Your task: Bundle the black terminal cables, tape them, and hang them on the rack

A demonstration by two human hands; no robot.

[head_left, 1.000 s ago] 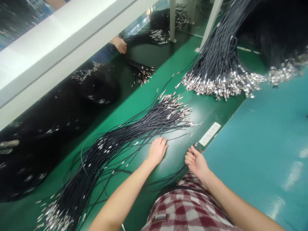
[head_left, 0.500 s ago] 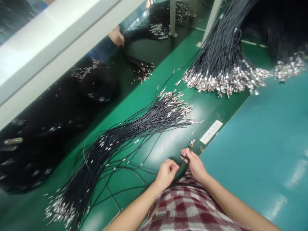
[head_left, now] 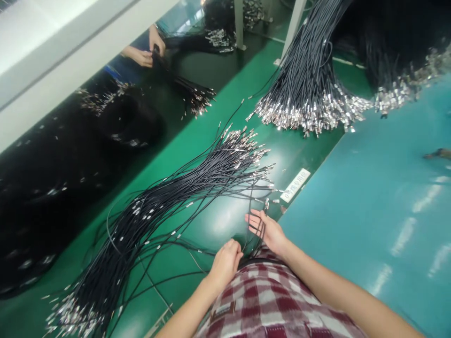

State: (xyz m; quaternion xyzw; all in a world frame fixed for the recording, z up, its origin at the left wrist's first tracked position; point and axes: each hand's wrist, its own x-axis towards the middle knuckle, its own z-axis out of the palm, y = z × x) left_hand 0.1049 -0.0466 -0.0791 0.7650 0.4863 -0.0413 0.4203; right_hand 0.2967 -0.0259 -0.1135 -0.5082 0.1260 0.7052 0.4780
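Note:
My right hand (head_left: 270,231) is raised in front of my body with its fingers stretched out. A few black cables (head_left: 261,224) with metal end terminals run across those fingers, and the thumb side holds them. My left hand (head_left: 226,259) is closed, lower and to the left, with black cable beside and under it; its fingertips are partly hidden. Close beyond both hands lies a big loose bundle of black cables (head_left: 176,180) on the green tabletop (head_left: 211,225), with silvery terminals at both ends.
Another thick cable bundle (head_left: 310,80) hangs at the upper right, its terminals fanned out. A white label (head_left: 295,185) sticks near the table's edge. A pale beam (head_left: 70,51) crosses the upper left. Behind it, a co-worker's hands (head_left: 150,51) hold a dark cable bundle.
My right hand's fingers have spread out from a pinch, and cables now show across them. My hands are slightly farther apart. The view has shifted; both of the co-worker's hands now show.

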